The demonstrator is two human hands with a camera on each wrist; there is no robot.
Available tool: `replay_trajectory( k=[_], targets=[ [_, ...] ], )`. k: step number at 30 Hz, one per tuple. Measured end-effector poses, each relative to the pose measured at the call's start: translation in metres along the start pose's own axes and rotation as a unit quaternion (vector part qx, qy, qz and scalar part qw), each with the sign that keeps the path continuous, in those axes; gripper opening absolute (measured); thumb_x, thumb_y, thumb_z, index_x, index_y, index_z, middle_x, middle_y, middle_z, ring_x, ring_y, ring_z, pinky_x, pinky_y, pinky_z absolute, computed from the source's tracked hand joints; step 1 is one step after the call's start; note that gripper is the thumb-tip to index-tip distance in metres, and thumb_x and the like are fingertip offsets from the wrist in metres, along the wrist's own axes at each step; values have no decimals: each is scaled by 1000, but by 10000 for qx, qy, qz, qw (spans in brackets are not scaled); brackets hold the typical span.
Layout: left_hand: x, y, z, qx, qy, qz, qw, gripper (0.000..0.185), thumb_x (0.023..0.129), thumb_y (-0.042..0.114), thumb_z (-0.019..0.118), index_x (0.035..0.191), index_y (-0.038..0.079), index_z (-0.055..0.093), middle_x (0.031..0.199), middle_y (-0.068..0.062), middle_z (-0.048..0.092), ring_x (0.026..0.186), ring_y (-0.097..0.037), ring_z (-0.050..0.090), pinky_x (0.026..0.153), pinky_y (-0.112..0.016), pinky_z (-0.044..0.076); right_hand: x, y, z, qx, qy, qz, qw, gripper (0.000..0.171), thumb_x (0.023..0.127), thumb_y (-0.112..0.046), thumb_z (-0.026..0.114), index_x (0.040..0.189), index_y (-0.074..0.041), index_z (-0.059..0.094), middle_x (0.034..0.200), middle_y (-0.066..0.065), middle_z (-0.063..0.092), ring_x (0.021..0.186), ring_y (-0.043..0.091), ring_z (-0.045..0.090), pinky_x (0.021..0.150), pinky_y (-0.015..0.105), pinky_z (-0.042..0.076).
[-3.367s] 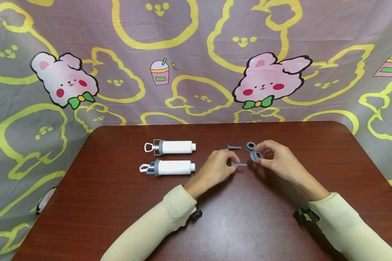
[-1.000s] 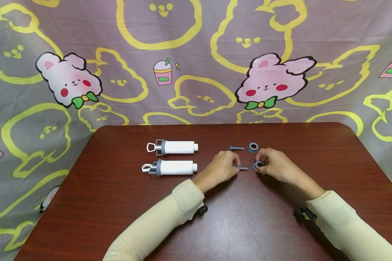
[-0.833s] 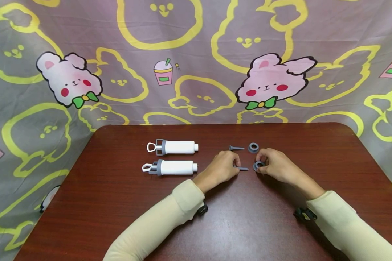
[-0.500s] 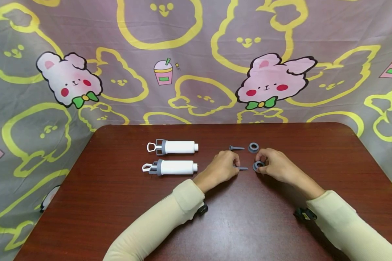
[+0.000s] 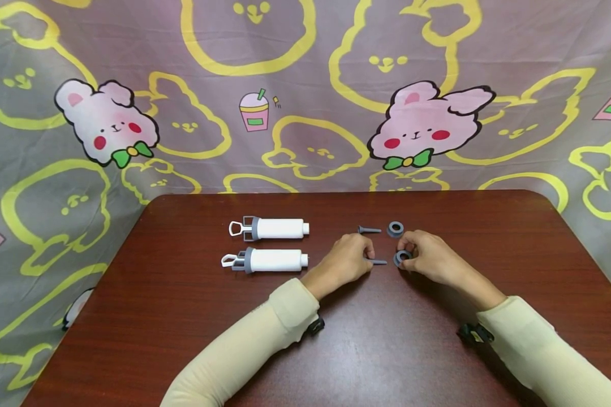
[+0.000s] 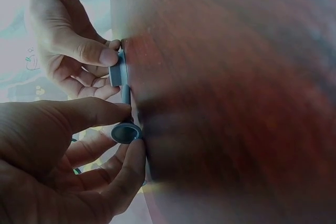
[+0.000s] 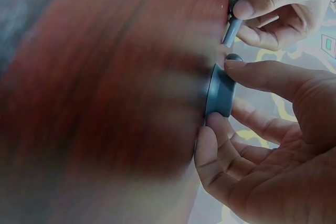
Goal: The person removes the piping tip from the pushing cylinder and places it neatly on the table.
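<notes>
In the head view my left hand [image 5: 342, 259] pinches a small grey funnel-shaped nozzle [image 5: 379, 262] lying low at the tabletop, its thin stem pointing right. The left wrist view shows the nozzle's flared cup [image 6: 126, 132] between thumb and fingers. Just to the right, my right hand [image 5: 433, 257] holds a grey flanged ring [image 5: 397, 260] by its edge, thumb and fingers on opposite sides. From the right wrist the ring [image 7: 221, 93] appears with its wide flange down by the table. A second nozzle [image 5: 370, 230] and a second ring [image 5: 393, 234] lie just behind the held ones.
Two white cylinders, one at the back [image 5: 281, 228] and one in front [image 5: 277, 260], lie parallel on the left, with grey collars and white loop handles. The brown table [image 5: 366, 339] ends at a patterned cloth [image 5: 305, 96] behind.
Compared with the earliest frame, the right hand has brought its tilted ring toward me and flat onto the table, apart from the other ring. Over the last second the hands stay still.
</notes>
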State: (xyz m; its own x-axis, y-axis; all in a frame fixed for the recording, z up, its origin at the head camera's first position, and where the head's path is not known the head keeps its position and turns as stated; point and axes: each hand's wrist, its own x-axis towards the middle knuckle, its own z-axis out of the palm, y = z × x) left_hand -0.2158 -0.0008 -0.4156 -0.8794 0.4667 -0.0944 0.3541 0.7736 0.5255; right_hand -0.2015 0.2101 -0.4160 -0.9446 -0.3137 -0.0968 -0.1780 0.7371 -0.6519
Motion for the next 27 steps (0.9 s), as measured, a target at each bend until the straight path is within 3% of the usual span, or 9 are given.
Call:
replay_trajectory(
  k=[22,27],
  targets=[
    [-1,0,-1,-103,-16,-82,9999,7,89,11,79,88,14,73,86,5,66,76,-10,57,68,-23,46,-8,3,-5,70,152,40,9999,29,81,-9,86,102,-2,66,82,6,67,72,14,58,60,29,46],
    [-2,1,-2,-117,-20,-116,9999,9,89,13,80,96,13,73,90,3,67,79,-10,58,71,-24,47,-10,3,-6,83,147,108,9998,28,83,-9,85,102,-2,66,83,6,68,74,15,59,61,30,46]
  ],
)
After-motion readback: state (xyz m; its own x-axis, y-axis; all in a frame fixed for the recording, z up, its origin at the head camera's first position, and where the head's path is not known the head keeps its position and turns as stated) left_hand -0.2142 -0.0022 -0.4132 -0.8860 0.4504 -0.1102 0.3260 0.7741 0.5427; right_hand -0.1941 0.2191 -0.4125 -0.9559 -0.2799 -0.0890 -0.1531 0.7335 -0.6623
